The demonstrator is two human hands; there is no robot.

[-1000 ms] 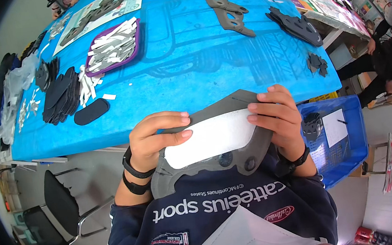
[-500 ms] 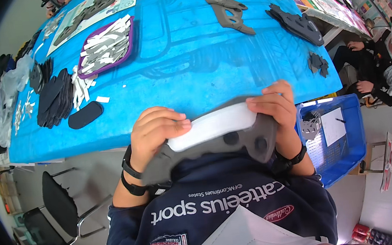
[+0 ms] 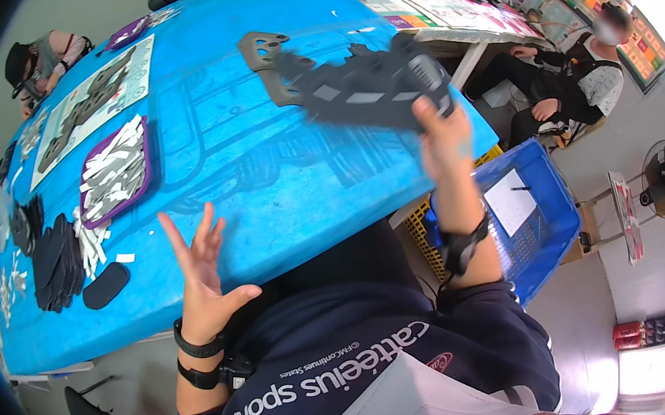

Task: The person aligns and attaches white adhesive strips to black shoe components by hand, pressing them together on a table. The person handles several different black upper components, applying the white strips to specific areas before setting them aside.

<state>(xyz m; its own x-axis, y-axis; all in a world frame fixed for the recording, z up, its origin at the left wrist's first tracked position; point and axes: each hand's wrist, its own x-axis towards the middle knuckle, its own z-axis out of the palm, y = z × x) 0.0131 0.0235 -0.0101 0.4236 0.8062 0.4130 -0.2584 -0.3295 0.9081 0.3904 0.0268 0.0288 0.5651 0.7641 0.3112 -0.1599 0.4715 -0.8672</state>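
Gripping the dark cut-out piece [image 3: 390, 105] over the blue table's [image 3: 267, 211] right side, my right hand [image 3: 448, 141] clamped | my left hand [image 3: 204, 275] empty, fingers spread | done: pale patches visible on it | left: cannot tell; loose strips [image 3: 116, 166] fill the purple tray [image 3: 148, 159]

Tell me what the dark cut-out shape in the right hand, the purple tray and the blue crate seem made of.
Dark cut-out shape: perhaps matte foam or rubber sheet, from its dull surface and notched outline; blur leaves this open.
Purple tray: probably smooth moulded plastic, from its even colour and rounded corners.
Blue crate: likely rigid, slightly glossy plastic, given its perforated base.
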